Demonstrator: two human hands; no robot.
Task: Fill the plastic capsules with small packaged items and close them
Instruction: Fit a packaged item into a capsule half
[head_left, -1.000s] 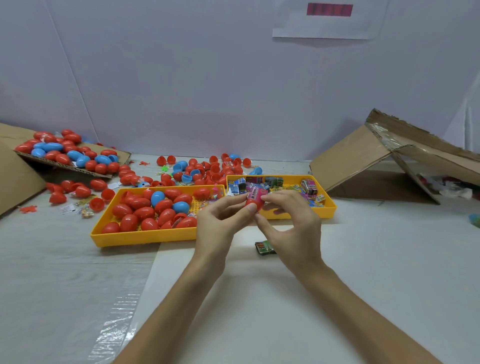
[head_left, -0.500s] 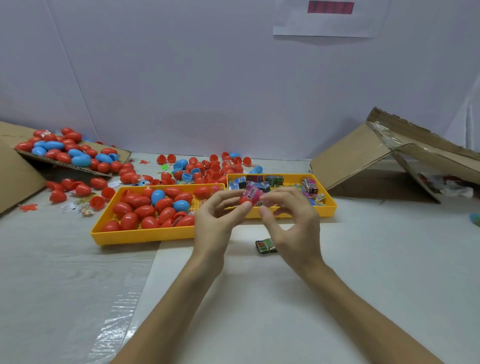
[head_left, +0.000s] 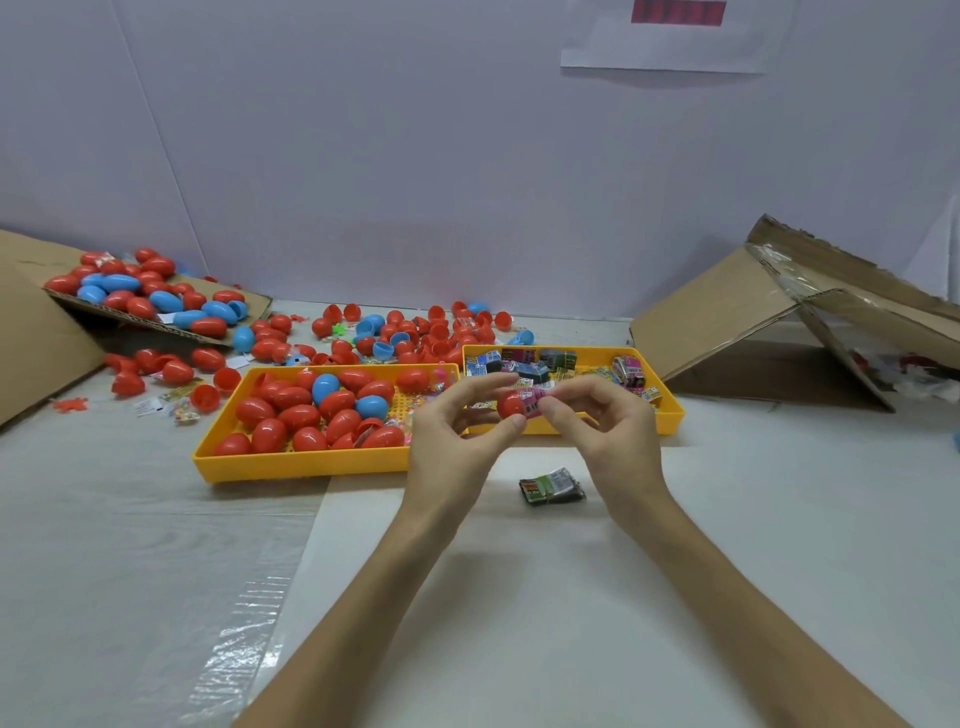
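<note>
My left hand pinches a red capsule half between thumb and fingers, just in front of the two yellow trays. A pink packaged item sticks out of its open side, and my right hand pinches that packet with thumb and forefinger. The left yellow tray holds several closed red and blue capsules. The right yellow tray holds several small packaged items. One green and black packet lies on the white sheet below my hands.
Loose red and blue capsules and halves are scattered behind the trays. A cardboard flap at the far left carries more capsules. An open cardboard box lies at the right. A wall stands close behind.
Both hands have lifted slightly and drifted left with the capsule half. The pink packet now sits more sideways at the capsule's opening.
</note>
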